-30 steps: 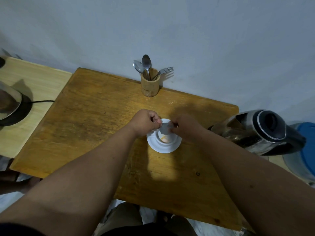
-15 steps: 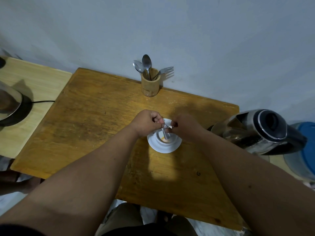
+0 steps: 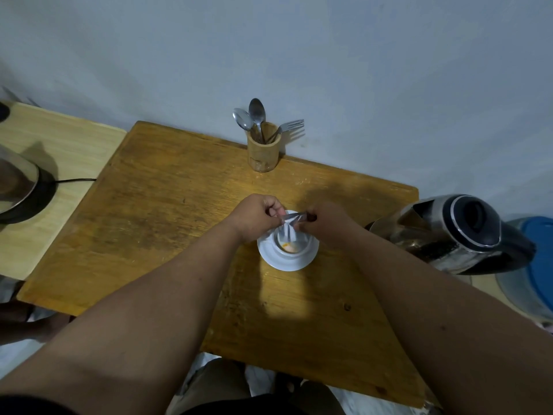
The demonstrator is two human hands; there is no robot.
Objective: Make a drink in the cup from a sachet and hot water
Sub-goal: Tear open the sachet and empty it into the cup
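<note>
A white cup (image 3: 294, 252) stands on a white saucer (image 3: 273, 257) in the middle of the wooden table (image 3: 167, 223). Orange powder lies in the cup's bottom. Directly above the cup, a silvery sachet (image 3: 289, 226) is held upside down, its open end pointing into the cup. My left hand (image 3: 257, 217) pinches the sachet's left top corner and my right hand (image 3: 324, 221) pinches its right top corner. A steel electric kettle (image 3: 454, 232) with a black lid and handle stands at the table's right edge.
A bamboo holder (image 3: 263, 154) with two spoons and a fork stands at the table's far edge by the wall. A lower pale table (image 3: 65, 151) on the left carries a metal pot on a black base with a cord. A blue-lidded container (image 3: 538, 259) sits at the far right.
The sachet has spread out between my two hands over the cup, and more orange powder shows in the cup. Both hands stay above the cup.
</note>
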